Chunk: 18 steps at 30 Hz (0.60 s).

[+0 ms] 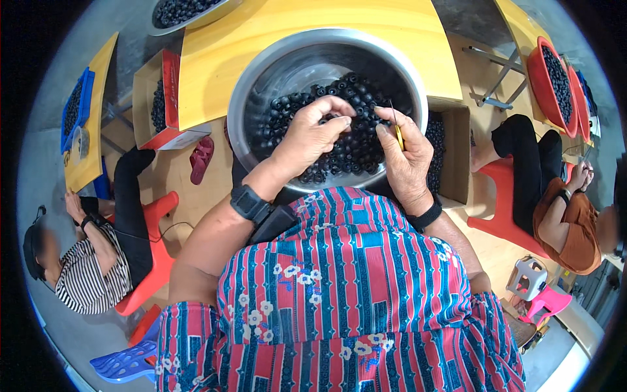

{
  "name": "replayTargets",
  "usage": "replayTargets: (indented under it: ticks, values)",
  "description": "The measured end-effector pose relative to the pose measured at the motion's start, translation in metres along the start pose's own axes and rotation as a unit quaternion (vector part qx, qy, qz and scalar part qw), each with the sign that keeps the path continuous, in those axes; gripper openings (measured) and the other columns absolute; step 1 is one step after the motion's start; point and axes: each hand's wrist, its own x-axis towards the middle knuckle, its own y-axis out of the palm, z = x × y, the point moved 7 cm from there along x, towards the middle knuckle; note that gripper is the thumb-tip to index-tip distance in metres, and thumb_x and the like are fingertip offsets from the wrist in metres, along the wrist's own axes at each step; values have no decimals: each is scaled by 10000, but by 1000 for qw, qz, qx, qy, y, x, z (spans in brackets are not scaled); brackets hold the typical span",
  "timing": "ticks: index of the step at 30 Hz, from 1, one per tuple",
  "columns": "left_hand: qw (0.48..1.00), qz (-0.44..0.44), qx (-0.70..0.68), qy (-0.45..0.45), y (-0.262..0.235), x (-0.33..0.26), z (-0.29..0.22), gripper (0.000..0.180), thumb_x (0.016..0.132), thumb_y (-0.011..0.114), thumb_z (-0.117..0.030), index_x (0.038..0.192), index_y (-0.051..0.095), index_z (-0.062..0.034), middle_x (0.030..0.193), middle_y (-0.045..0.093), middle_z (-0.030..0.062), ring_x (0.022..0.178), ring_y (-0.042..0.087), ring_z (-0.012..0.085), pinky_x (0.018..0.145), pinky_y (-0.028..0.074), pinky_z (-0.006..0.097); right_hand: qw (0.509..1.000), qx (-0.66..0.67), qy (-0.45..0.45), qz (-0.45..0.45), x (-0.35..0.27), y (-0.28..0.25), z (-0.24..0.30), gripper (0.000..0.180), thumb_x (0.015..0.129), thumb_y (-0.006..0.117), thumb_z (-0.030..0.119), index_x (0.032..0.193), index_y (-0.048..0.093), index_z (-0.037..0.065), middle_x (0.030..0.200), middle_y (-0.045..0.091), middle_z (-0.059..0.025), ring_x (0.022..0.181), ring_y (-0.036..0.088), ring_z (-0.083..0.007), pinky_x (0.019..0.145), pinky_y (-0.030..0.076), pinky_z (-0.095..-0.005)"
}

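A wide steel bowl (261,72) on a yellow table (222,46) holds a heap of small black round parts (356,147). My left hand (312,132) reaches into the heap, its fingertips pinched on one small black part near the middle. My right hand (406,155) rests on the heap at the bowl's right side and grips a thin yellow tool (398,132) that points upward. Both wrists carry black bands.
A cardboard box (454,153) of black parts stands right of the bowl, another box (153,101) at the left. Red tubs (542,81) sit at the far right. One person sits on a red stool (153,261) left, another person (562,209) right.
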Motion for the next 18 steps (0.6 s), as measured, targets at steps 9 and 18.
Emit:
replayTargets:
  ticks: [9, 18]
  values:
    - [864, -86, 447, 214, 11, 11, -29, 254, 856, 668, -62, 1103, 615, -37, 1032, 668, 171, 972, 654, 341, 848, 517, 384, 999, -12, -32, -4, 0, 2, 3, 267, 878, 646, -22, 1143, 657, 12, 1085, 709, -118, 1019, 667, -180, 899, 508, -293]
    - [943, -33, 299, 143, -4, 5, -8, 179, 948, 608, -106, 1108, 593, -26, 922, 642, 71, 790, 624, 171, 677, 512, 277, 1000, 26, -12, 1, -2, 5, -3, 264, 857, 673, -22, 1119, 667, 5, 1069, 712, -126, 1015, 670, -185, 899, 505, -291]
